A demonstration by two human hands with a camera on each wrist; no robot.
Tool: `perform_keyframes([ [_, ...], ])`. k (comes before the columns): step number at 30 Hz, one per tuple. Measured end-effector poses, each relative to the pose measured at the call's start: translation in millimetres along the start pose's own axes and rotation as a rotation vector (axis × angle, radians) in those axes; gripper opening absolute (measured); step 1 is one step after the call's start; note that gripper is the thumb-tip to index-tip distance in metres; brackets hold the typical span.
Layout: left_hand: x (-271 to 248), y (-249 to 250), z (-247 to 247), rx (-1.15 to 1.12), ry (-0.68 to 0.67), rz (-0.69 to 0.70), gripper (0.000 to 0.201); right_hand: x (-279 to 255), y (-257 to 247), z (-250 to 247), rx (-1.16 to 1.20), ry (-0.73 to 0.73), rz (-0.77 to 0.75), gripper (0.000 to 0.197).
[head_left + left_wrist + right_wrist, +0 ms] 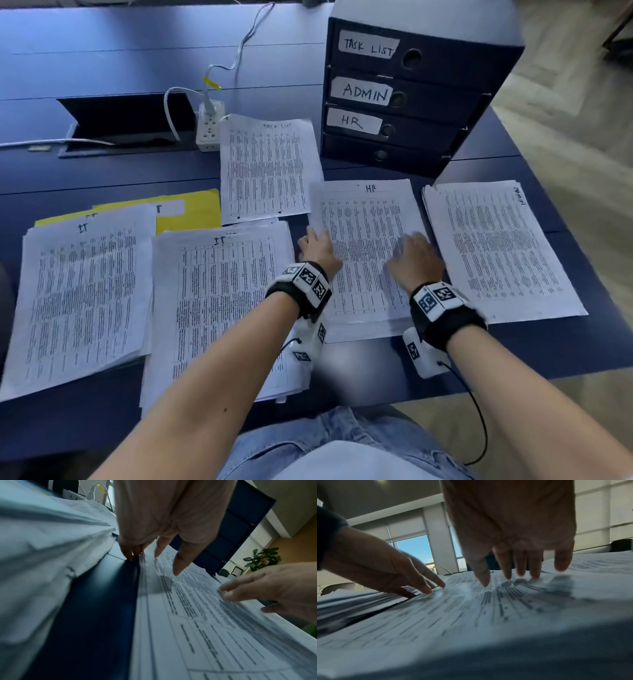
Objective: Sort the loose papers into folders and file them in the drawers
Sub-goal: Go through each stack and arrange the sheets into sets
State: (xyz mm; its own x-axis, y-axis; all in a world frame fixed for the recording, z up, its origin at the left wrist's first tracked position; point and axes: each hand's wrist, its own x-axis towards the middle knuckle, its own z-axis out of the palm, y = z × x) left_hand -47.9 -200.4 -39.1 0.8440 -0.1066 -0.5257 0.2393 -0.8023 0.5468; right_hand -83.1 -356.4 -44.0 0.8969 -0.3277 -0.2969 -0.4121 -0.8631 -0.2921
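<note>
1. Your left hand (317,248) lies at the left edge of the HR stack (368,240), fingers (180,563) straight and relaxed. The outer fingertips touch the stack's edge where it meets the bench (102,178), the others reach over the top sheet.
2. Your right hand (416,255) rests flat on the same stack, fingers (508,566) spread and straight with the tips down on the printed page; it grips nothing.
3. Just right of your right fingers lies the ADMIN stack (496,246), apart from the HR stack with a strip of bench between them.
4. Beyond your left fingers sits the TASK LIST sheet (267,168).
5. Left of your left wrist are two IT stacks (219,308), side by side, with a yellow folder (195,209) partly under their far edges.
6. Beyond your right fingers stands the drawer unit (404,102), drawers shut, labelled TASK LIST, ADMIN and HR from the top; the lowest carries no label.
7. A white power strip (209,126) lies past the TASK LIST sheet, to the left of the drawers.
</note>
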Motion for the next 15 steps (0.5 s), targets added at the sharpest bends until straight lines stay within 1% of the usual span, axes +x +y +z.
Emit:
perform_keyframes([
  [1, 0.4, 0.4, 0.1, 0.008, -0.013, 0.016, 0.065, 0.2, -0.9, 3.6, -0.029, -0.057, -0.018, 0.024],
  [3, 1.8, -0.7, -2.3, 0.017, -0.033, 0.031, 0.067, -0.1, -3.3, 6.3, -0.057, -0.116, -0.011, 0.027],
  [4, 2.9, -2.2, -5.0, 0.018, -0.028, 0.040, 0.067, 0.9, -5.8, 6.3, -0.061, -0.123, 0.000, 0.029],
  [6, 3.6, -5.5, -13.8, 0.009, 0.012, 0.083, 0.064, 1.9, -16.4, 3.3, -0.042, -0.126, 0.008, 0.028],
  [8, 2.2, -8.9, -29.3, -0.051, 0.078, 0.129, 0.058, 2.9, -34.7, 0.0, 0.016, -0.107, -0.029, 0.024],
  [9, 1.2, -11.3, -40.4, -0.080, 0.123, 0.149, 0.054, 2.9, -46.9, -1.8, 0.051, -0.094, -0.056, 0.028],
  [11, -0.4, -18.8, -66.6, -0.103, 0.212, 0.185, 0.044, -0.3, -76.5, -7.4, 0.123, -0.078, -0.143, 0.045],
  [12, -0.8, -24.5, -80.4, -0.102, 0.246, 0.202, 0.040, -2.8, -92.5, -11.7, 0.154, -0.075, -0.193, 0.049],
  [15, -4.3, -49.2, -120.7, -0.090, 0.322, 0.214, 0.033, -14.0, -140.3, -23.0, 0.218, -0.091, -0.345, 0.045],
])
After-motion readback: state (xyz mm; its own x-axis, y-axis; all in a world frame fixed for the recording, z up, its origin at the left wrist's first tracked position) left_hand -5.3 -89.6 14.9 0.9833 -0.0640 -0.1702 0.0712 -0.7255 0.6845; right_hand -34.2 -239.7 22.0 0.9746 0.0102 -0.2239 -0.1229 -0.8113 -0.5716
